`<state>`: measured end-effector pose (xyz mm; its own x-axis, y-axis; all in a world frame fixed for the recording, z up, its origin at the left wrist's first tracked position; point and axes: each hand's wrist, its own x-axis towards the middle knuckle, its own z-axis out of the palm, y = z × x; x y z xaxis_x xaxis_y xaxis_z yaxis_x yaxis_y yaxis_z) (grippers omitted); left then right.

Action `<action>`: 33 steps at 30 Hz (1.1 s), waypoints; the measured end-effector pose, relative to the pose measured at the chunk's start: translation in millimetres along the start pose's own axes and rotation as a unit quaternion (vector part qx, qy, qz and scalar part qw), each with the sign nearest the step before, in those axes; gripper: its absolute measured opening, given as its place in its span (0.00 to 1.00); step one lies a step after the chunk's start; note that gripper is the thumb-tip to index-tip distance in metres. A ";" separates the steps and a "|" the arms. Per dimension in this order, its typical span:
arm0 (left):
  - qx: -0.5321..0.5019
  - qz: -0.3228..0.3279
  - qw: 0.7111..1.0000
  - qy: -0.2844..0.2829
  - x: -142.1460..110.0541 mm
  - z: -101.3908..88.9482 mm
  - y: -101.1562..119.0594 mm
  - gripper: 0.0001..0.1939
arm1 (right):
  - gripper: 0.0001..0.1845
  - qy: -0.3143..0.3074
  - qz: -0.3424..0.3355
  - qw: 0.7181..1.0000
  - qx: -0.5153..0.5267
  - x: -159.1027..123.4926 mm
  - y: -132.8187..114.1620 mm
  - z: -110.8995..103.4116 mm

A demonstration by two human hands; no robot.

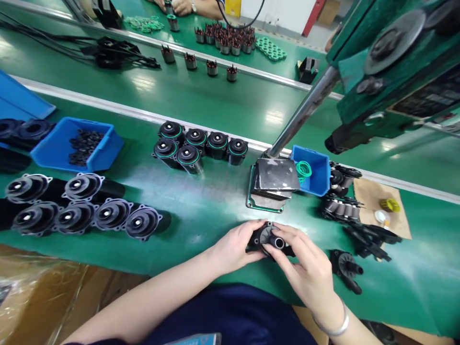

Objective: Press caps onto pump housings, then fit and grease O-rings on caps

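Both hands hold a black plastic pump cover (267, 235) with a round spout just above the green bench. My left hand (235, 247) grips its left side between thumb and fingers. On the spout side, my right hand (304, 261) has its thumb and fingers closed around the part. My fingers hide some of its underside and right end. A similar black pump cover (348, 268) lies to the right of my right hand. Just beyond the hands is a stack of metal blocks (275, 175) on the base of a press.
A green press (388, 62) overhangs the right side. Blue bins hold green rings (304, 170) and small black parts (84, 146). Black motor housings (143, 223) stand at left, ringed ones (189, 155) at centre. Across the conveyor, another person's hand (182, 6) is at work.
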<state>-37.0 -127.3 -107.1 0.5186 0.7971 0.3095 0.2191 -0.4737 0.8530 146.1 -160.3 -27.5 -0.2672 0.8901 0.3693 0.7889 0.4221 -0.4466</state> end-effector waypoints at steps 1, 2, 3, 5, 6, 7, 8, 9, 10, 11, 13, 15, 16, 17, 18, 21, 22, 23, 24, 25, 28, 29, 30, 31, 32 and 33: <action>0.001 0.000 1.000 -0.003 -0.4 0.0 -0.3 0.36 | 0.13 0.000 0.000 1.000 -0.001 -0.1 -0.3 0.2; 0.000 -0.001 1.000 -0.005 -0.7 0.0 -0.4 0.36 | 0.13 0.000 -0.001 1.000 -0.001 -0.1 -0.4 0.4; -0.001 -0.002 1.000 -0.006 -0.9 -0.1 -0.5 0.36 | 0.13 0.000 -0.002 1.000 -0.001 0.0 -0.3 0.5; -0.003 -0.005 1.000 -0.007 -1.1 -0.3 -0.4 0.36 | 0.13 0.001 -0.005 1.000 -0.001 0.5 0.2 0.6; -0.004 -0.006 1.000 -0.007 -1.1 -0.5 -0.3 0.36 | 0.13 0.003 -0.008 1.000 -0.002 0.8 0.5 0.5; -0.003 -0.007 1.000 -0.008 -1.1 -0.6 -0.3 0.36 | 0.13 0.003 -0.010 1.000 -0.003 1.1 0.9 0.4; -0.002 -0.007 1.000 -0.008 -1.0 -0.8 -0.4 0.36 | 0.13 0.003 -0.012 1.000 -0.003 1.5 1.2 0.3; -0.001 -0.006 1.000 -0.008 -1.0 -0.9 -0.5 0.36 | 0.13 0.002 -0.013 1.000 -0.003 1.9 1.4 0.2; -0.001 -0.005 1.000 -0.007 -1.1 -1.0 -0.7 0.36 | 0.13 0.001 -0.014 1.000 -0.002 2.2 1.7 0.1; -0.001 -0.005 1.000 -0.006 -1.2 -1.0 -0.9 0.36 | 0.13 0.000 -0.014 1.000 -0.001 2.4 1.8 0.1; -0.001 -0.006 1.000 -0.005 -1.3 -1.0 -1.0 0.36 | 0.14 -0.001 -0.015 1.000 0.002 2.5 2.2 0.4; -0.003 -0.009 1.000 -0.006 -1.2 -1.3 -0.2 0.36 | 0.14 -0.003 -0.014 1.000 0.006 1.9 2.7 1.0; -0.005 -0.012 1.000 -0.008 -1.0 -1.6 0.5 0.36 | 0.14 -0.004 -0.013 1.000 0.009 1.2 3.0 1.3; -0.010 -0.016 1.000 -0.010 -0.6 -2.2 1.1 0.37 | 0.15 -0.005 -0.012 1.000 0.013 0.4 3.4 1.8; -0.016 -0.016 1.000 -0.014 0.0 -2.9 1.6 0.38 | 0.16 -0.006 -0.009 1.000 0.017 -0.5 3.6 2.4; -0.017 0.021 0.999 -0.029 1.5 -3.5 0.5 0.37 | 0.17 -0.003 0.000 0.999 0.037 -4.1 4.0 6.4; -0.008 0.038 0.999 -0.031 1.6 -2.6 -0.9 0.36 | 0.17 0.004 0.008 0.999 0.044 -5.5 3.9 8.7; 0.003 0.054 0.998 -0.029 1.3 -1.0 -2.6 0.34 | 0.18 0.012 0.016 0.999 0.049 -7.0 3.7 11.5; 0.012 0.065 0.998 -0.023 0.7 1.1 -4.3 0.32 | 0.17 0.019 0.024 0.998 0.052 -8.5 3.4 14.4; 0.019 0.070 0.997 -0.013 0.0 3.3 -5.5 0.32 | 0.16 0.025 0.030 0.998 0.053 -9.7 3.2 16.7; 0.032 0.083 0.996 0.026 0.3 4.4 -2.1 0.31 | 0.13 -0.001 0.032 0.998 0.046 -8.3 4.3 11.9; 0.036 0.087 0.995 0.040 2.9 0.9 2.5 0.31 | 0.14 -0.026 0.024 0.998 0.045 -4.6 5.7 3.1; 0.041 0.091 0.994 0.052 7.6 -5.2 8.9 0.31 | 0.17 -0.050 0.015 0.998 0.044 1.4 7.6 -10.5; 0.045 0.096 0.992 0.062 14.9 -13.6 16.9 0.32 | 0.19 -0.056 0.005 0.998 0.043 10.1 9.8 -29.0; 0.047 0.101 0.991 0.069 24.7 -23.7 25.9 0.32 | 0.22 -0.039 -0.003 0.998 0.041 22.0 12.1 -52.0; 0.048 0.101 0.991 0.077 37.2 -34.8 35.1 0.32 | 0.23 0.010 -0.008 0.999 0.034 37.5 14.2 -78.8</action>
<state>-38.8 -101.3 -51.0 0.4291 0.7269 0.5362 0.2055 -0.6566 0.7257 190.9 -134.5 44.3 -0.2680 0.8800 0.3921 0.7447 0.4474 -0.4953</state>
